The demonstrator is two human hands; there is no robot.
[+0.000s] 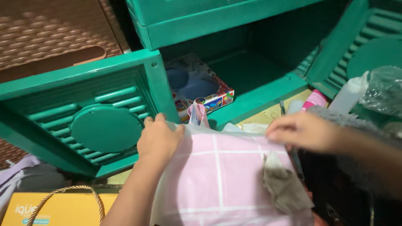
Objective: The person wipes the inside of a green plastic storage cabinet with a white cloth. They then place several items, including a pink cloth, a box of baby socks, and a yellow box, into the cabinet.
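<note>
Both hands, left [159, 140] and right [302, 132], grip pink checked cloth [220, 175] before open green cabinet [251, 71].

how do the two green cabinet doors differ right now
The left door swings out toward the camera and shows its whole inner face, slats and round disc. The right door is cut by the frame edge, partly hidden behind a white bottle and a clear bag. Both are green, slatted and open.

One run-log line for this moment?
left hand: grips pink checked cloth bag rim | right hand: on opposite rim | green plastic cabinet: doors open
</note>
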